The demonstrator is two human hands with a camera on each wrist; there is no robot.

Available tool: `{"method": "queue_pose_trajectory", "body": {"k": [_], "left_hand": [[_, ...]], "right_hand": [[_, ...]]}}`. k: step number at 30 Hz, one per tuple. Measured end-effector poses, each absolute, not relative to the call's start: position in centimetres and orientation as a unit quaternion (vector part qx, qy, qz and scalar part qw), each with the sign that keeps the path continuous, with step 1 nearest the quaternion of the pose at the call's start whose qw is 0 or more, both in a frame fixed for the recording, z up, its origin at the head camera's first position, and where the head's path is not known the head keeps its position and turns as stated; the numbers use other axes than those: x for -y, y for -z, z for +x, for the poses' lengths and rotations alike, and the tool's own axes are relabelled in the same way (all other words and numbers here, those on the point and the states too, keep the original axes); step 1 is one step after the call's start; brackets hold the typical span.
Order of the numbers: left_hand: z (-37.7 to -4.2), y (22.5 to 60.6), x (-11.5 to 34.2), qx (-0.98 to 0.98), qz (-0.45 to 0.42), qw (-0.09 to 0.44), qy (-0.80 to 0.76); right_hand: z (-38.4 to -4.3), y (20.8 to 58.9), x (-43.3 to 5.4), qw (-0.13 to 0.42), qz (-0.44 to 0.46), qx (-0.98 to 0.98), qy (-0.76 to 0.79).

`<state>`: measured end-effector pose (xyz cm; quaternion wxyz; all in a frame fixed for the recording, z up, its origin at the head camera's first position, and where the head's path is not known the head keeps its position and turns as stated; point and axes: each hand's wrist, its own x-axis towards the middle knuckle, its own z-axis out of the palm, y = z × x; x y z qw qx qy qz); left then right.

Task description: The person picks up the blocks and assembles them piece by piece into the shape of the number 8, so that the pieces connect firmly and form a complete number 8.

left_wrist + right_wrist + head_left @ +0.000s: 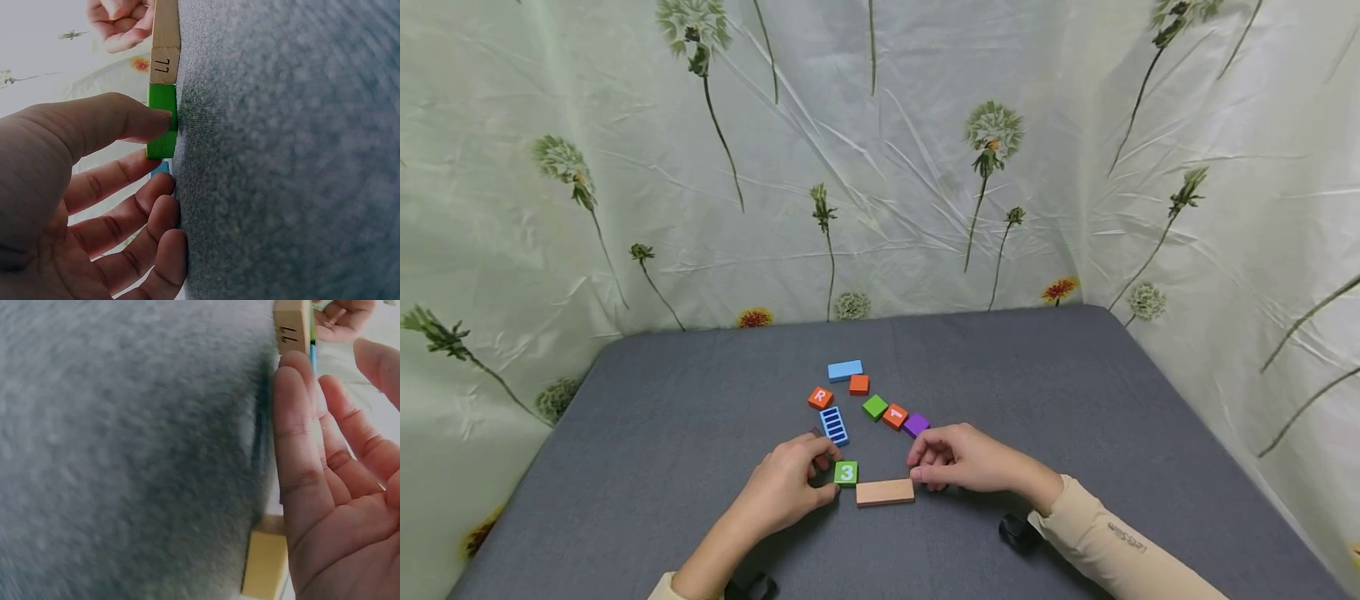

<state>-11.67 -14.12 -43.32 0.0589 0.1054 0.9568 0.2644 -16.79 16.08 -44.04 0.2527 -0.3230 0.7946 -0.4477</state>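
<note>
My left hand (pixel 793 479) holds a green block marked 3 (pixel 846 473), with the thumb and index finger on it in the left wrist view. The block lies on the grey cloth, touching the left end of a plain wooden plank (pixel 885 492) whose end carries a printed 77 (pixel 164 65). By the plank's right end is my right hand (pixel 966 458), fingers loosely bent and nothing between them. In the right wrist view its fingertips are close to the plank's end; whether they touch cannot be told. A yellow block (pixel 265 565) stands below that hand there.
Beyond the left hand lie a blue striped block (pixel 833 425), an orange R block (pixel 820 397), an orange block (pixel 859 384) and a light blue plank (pixel 845 370). Green (pixel 875 407), orange 1 (pixel 895 416) and purple (pixel 916 424) blocks form a slanting row near the right hand.
</note>
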Motion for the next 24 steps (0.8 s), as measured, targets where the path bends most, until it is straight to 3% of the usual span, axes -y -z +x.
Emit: {"method": "queue_pose_trajectory", "body": {"k": [24], "left_hand": [[-11.6, 44.1, 15.0, -0.934, 0.115, 0.066, -0.333]], "right_hand": [[-19.8, 42.7, -21.4, 0.168, -0.269, -0.813, 0.489]]}}
